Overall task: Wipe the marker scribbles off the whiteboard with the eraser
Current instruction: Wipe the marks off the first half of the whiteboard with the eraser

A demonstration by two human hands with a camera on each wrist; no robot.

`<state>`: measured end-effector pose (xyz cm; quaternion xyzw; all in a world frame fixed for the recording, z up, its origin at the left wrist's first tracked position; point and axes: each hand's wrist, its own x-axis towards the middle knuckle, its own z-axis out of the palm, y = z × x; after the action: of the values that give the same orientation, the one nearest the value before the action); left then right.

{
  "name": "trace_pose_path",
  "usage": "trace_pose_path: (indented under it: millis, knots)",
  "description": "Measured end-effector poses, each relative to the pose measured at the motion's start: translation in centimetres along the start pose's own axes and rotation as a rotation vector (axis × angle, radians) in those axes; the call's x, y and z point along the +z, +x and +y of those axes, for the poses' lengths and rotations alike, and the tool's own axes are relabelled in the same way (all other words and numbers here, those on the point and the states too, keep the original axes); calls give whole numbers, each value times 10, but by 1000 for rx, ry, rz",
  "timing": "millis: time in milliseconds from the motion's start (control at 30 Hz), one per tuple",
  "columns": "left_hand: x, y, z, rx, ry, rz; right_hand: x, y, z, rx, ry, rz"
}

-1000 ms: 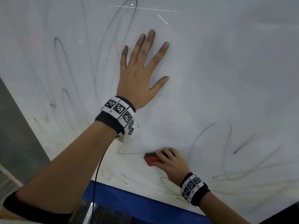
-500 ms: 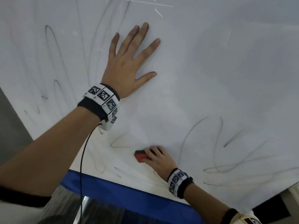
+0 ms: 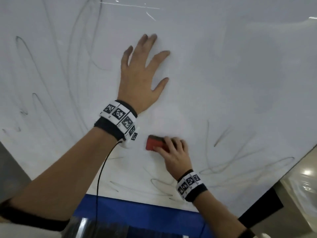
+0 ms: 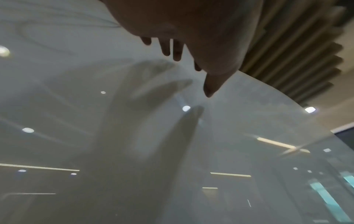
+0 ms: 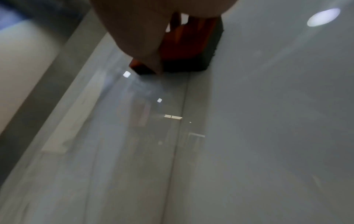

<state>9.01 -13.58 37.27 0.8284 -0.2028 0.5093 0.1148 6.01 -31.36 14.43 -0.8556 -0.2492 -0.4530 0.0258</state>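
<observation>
On the whiteboard (image 3: 223, 74), low and near its blue edge, I see my right hand (image 3: 173, 152) grasping the red eraser (image 3: 154, 143) against it, scribbles (image 3: 223, 162) alongside; my left hand (image 3: 139, 79) lies flat above, fingers (image 3: 147, 43) spread.

No readable words or numbers anywhere; the wristbands (image 3: 120, 115) carry only black-and-white square code patterns, and the whiteboard (image 3: 223, 74) bears only scribbles
</observation>
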Motion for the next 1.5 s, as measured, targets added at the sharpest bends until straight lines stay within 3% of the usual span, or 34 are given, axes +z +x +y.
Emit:
trace_pose_path:
  millis: [67,100,200,300,367,467,567,633,733,800,867,967,1033,1167,1233,1333,1400,1433,1500]
  knots:
    - [5,-3,5,92,-13,-88,-5,-11,16,-35,-7,-40]
    - [7,-6,2,106,-4,-117,-17,-5,31,57,6,44]
    - [10,-12,-6,128,47,-139,-66,19,84,519,123,395]
    - [14,-16,2,66,-21,-113,-72,34,101,762,195,610]
    - [18,-18,11,10,-41,-105,-42,17,72,632,187,498]
    - [18,-21,12,5,-1,-130,7,-39,28,210,148,105]
    - [15,-22,3,44,30,-160,8,-51,40,104,145,11]
    - [14,-24,0,54,44,-172,-17,-35,61,211,159,131]
    - [19,-28,5,23,26,-163,-55,-7,103,545,216,451]
    - [22,-31,11,-11,3,-145,-56,1,105,686,233,568]
    - [24,-32,16,-42,-4,-134,-39,-10,87,608,171,494]
    - [24,-33,19,-60,32,-131,-17,-46,63,300,113,195]
    - [23,-35,22,-66,107,-125,-23,-46,64,258,113,116]
    - [23,-32,42,-137,105,-108,-60,-11,92,427,141,259]
    - [23,-31,53,-132,36,-92,-73,-23,124,538,134,357]
    - [24,-31,64,35,29,-80,-86,-53,169,822,213,572]
    - [28,-30,77,113,20,-112,-78,-56,168,1001,270,693]
    - [33,-29,86,132,14,-138,-71,-53,156,1005,254,689]
    - [45,-30,105,145,13,-190,-51,-55,117,787,202,521]
